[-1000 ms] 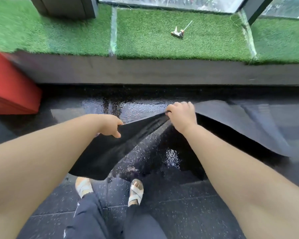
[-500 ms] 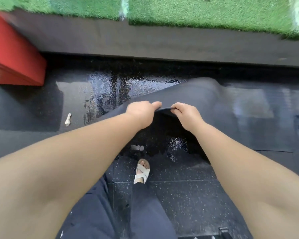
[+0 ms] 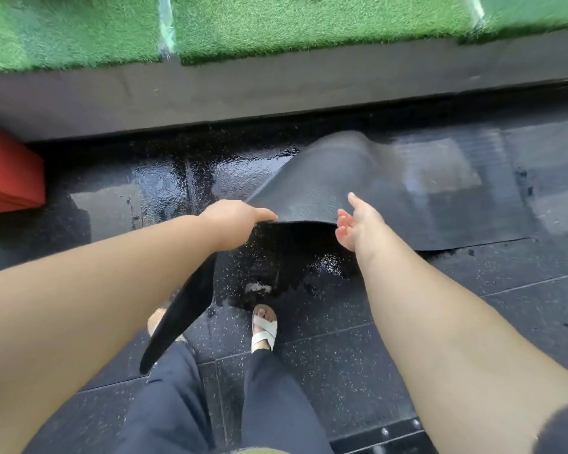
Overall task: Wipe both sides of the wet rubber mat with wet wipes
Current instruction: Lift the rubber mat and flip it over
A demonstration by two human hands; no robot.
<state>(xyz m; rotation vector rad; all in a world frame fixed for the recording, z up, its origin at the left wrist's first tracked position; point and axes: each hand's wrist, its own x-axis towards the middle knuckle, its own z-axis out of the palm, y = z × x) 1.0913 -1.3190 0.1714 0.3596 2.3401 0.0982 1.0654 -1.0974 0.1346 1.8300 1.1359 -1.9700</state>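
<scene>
rubber mat (image 3: pixel 358 188), black and wet, runs lengthwise left to right over the speckled floor (image 3: pixel 325 365), its left part lifted and arched, right part lying flat. left hand (image 3: pixel 233 221) pinches the raised near edge; right hand (image 3: pixel 358 224) hangs spread just beside it.

The floor (image 3: pixel 325 365) is dark speckled tile with pale flecks and thin seams; farther off it lies wet and glossy, with pale patches of reflected daylight in a puddle (image 3: pixel 164 188). Along the far side runs a raised grey ledge (image 3: pixel 276 86), topped with green artificial turf (image 3: pixel 292 24) split by pale seams. At the left edge sits a red block (image 3: pixel 10 172). At the near right edge, a dark metal strip with bolts (image 3: pixel 384 432) crosses the floor.
</scene>
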